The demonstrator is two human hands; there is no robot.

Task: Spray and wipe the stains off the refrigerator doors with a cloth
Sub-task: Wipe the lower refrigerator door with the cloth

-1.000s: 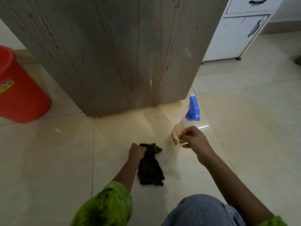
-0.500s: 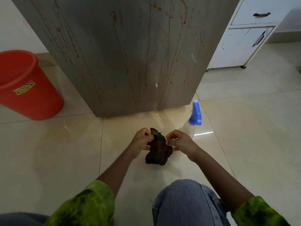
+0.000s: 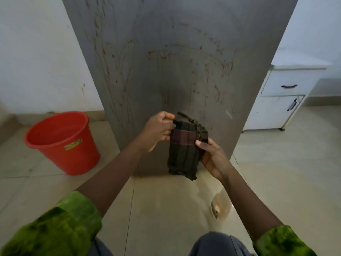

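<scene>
step: I reckon I'm folding the dark checked cloth into a pad, ready to wipe.
left grip: my left hand pinches the cloth's top left edge.
right grip: my right hand grasps the right side, thumb on the front.
cloth: off the floor, in front of the lower door.
doing it well: probably square the fold flat with a clean face out, then wipe downward along the drips.
surface: tall grey refrigerator door, with red-brown splatter and runs over most of it.
spray: clear spray bottle on the floor by my right forearm, nobody holding it; too blurred to tell whether it's upright.
room: red plastic bucket to the left, white cabinet with dark handles to the right, glossy beige tile floor.
</scene>
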